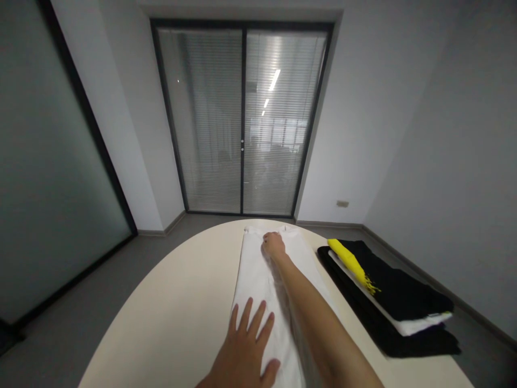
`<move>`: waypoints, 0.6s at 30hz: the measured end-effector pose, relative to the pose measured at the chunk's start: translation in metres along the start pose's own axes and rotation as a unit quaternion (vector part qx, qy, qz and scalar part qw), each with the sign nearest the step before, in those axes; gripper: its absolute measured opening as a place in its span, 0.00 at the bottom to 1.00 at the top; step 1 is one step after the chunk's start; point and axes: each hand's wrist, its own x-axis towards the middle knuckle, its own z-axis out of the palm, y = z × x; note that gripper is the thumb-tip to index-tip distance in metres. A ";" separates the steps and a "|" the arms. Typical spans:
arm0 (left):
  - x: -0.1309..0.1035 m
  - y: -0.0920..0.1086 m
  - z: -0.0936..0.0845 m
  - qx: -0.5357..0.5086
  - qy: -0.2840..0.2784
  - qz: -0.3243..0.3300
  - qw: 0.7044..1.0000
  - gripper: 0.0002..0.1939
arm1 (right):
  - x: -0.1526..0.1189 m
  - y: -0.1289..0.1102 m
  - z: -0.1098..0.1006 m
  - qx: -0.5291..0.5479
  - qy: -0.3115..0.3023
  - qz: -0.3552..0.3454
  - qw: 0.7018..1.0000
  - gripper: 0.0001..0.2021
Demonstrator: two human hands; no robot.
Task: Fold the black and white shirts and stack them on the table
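Long white trousers, as they look, lie lengthwise on the pale round table. Their far end reaches close to the table's far edge, and a fold line runs down the middle. My left hand rests palm down on the near part of the cloth, fingers spread and nothing in them. Stretched out over the garment, my right arm puts my right hand near its far end. The fingers there are curled closed against the cloth and seem to grip it; their tips are partly hidden.
To the right, a stack of folded black clothes has a white layer in it. A yellow fringed scarf lies on top. Beyond the table are glass doors with blinds, and a frosted glass panel stands at left.
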 end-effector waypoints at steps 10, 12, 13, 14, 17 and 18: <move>0.006 -0.019 0.036 0.034 0.031 0.029 0.999 0.41 | 0.031 -0.037 0.012 -0.017 -0.088 -0.112 0.990 0.23; 0.007 -0.019 0.038 0.038 0.039 0.029 0.998 0.41 | 0.037 -0.041 0.015 -0.019 -0.095 -0.116 0.989 0.23; 0.007 -0.019 0.038 0.038 0.037 0.029 0.998 0.41 | 0.038 -0.043 0.016 -0.020 -0.092 -0.117 0.989 0.24; 0.007 -0.019 0.037 0.036 0.032 0.027 0.998 0.41 | 0.039 -0.043 0.017 -0.020 -0.086 -0.119 0.989 0.25; 0.006 -0.018 0.034 0.027 0.019 0.023 0.999 0.40 | 0.038 -0.043 0.020 -0.023 -0.073 -0.126 0.989 0.29; 0.006 -0.018 0.033 0.024 0.019 0.023 0.999 0.40 | 0.035 -0.042 0.020 -0.025 -0.077 -0.132 0.988 0.30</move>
